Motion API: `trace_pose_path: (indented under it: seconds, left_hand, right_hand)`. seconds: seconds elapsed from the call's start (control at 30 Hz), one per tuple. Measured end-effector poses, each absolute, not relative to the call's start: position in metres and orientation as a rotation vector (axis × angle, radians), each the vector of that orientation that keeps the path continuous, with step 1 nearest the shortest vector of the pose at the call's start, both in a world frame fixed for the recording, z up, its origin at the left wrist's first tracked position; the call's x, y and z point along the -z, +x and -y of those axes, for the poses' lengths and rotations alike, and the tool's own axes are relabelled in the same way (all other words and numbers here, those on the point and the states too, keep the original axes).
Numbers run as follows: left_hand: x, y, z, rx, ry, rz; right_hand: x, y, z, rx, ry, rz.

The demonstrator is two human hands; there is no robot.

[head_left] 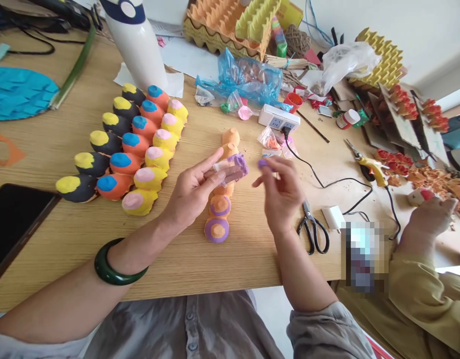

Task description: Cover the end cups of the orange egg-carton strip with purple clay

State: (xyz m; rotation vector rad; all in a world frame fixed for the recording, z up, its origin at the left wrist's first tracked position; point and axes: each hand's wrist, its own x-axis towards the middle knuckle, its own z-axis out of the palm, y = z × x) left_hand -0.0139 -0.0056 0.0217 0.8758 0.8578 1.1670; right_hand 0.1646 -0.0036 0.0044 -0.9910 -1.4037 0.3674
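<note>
The strip [217,230] lay on the table [252,259], its long axis running away from the body, the purple rings at its near end; the left hand [190,187], closed on the bag [235,167], was the nearer one, above the strip's middle; the right hand [284,197] was to the right of it, fingertips pinched on purple clay [263,163].

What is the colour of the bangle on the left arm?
The bangle is dark green; the head view shows it best.
</note>
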Motion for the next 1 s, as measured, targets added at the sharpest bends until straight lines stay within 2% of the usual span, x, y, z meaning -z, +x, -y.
trace_pose_path:
  seconds: [0.07, 0.2, 0.33, 0.47, 0.6, 0.7, 0.83, 0.93, 1.0]
  left_hand:
    - [-0.026, -0.014, 0.007, -1.155, 0.873, -0.859]
    - [-0.029, -0.013, 0.007, -1.075, 0.908, -0.948]
    - [-0.027, -0.013, 0.000, -1.163, 0.729, -0.880]
    - [-0.032, -0.013, -0.006, -1.138, 0.581, -0.891]
    - [-0.037, -0.013, -0.007, -1.156, 0.514, -0.886]
    - [-0.038, -0.013, -0.007, -1.124, 0.443, -0.886]
    - [-0.038, -0.014, -0.007, -1.118, 0.415, -0.828]
    - [-0.036, -0.015, -0.007, -1.093, 0.419, -0.816]
    - [-0.033, -0.017, -0.007, -1.102, 0.430, -0.805]
  right_hand:
    - [-0.005, 0.166, 0.003, -0.310, -1.012, 1.350]
    - [-0.002, 0.167, 0.001, -0.511, -1.013, 1.549]
    - [0.003, 0.167, -0.002, -0.234, -0.989, 1.327]
    - [0.005, 0.167, -0.002, -0.367, -0.997, 1.581]
    - [0.004, 0.167, 0.000, -0.009, -1.018, 1.417]
    - [0.008, 0.165, 0.002, -0.105, -0.967, 1.781]
    - [0.013, 0.166, 0.003, -0.125, -1.059, 1.478]
    - [0.011, 0.163, 0.006, -0.109, -0.897, 1.766]
    - [0.008, 0.161, 0.007, -0.083, -0.918, 1.756]
